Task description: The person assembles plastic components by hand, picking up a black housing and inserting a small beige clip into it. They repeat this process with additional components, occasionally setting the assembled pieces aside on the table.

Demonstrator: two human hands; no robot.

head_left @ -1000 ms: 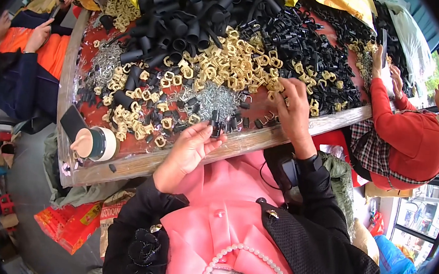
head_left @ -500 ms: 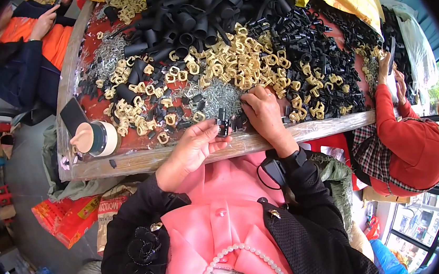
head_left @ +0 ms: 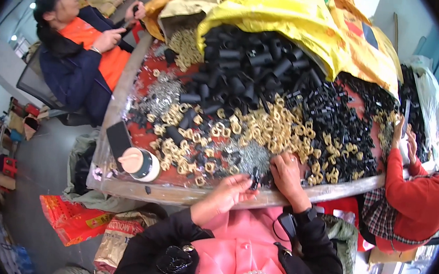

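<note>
Between the thumb and fingers of my left hand (head_left: 230, 192) is a small black plastic part (head_left: 255, 179), held at the table's near edge. Close on its right, my right hand (head_left: 287, 178) has its fingers bent down and closed at the edge of a heap of small silvery metal pieces (head_left: 252, 157); its fingertips are hidden, so what they hold cannot be made out. Behind both hands lie many beige plastic clips (head_left: 278, 129). Small black parts (head_left: 332, 121) are heaped to the right, and black tubes (head_left: 237, 67) farther back.
A white and dark green tub (head_left: 145, 166) and a black phone-like slab (head_left: 119, 139) stand at the left corner of the wood-edged table (head_left: 171, 194). Yellow sacks (head_left: 273, 15) cover the far side. One person (head_left: 87, 55) sits left; another in red (head_left: 413, 208) works at right.
My view has swung up and to the left, so the table appears lower and farther right. Both hands stay at nearly the same spot by the table edge, the black part still in the left.
</note>
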